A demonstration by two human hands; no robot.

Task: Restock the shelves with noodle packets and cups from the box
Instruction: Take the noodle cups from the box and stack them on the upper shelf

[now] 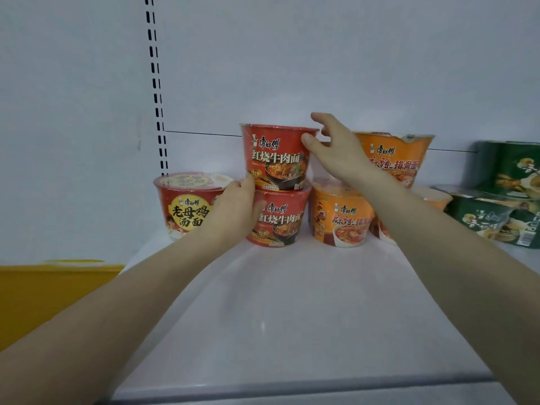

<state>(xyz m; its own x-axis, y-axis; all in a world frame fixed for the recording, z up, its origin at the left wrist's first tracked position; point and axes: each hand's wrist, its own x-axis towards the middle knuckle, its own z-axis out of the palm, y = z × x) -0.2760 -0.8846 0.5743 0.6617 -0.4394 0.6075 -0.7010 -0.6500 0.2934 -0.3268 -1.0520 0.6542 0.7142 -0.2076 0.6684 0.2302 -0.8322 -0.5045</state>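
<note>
A red noodle cup stands stacked on a second red noodle cup at the back of the white shelf. My left hand rests against the left side of the stack, its fingertips at the upper cup's base. My right hand is at the upper cup's right rim, thumb touching its side and fingers spread loosely above. A red and yellow cup stands to the left, partly hidden by my left hand.
Two stacked orange cups stand to the right of the red stack, another orange cup behind my right forearm. Stacked green cups are at the far right. A yellow surface lies low on the left.
</note>
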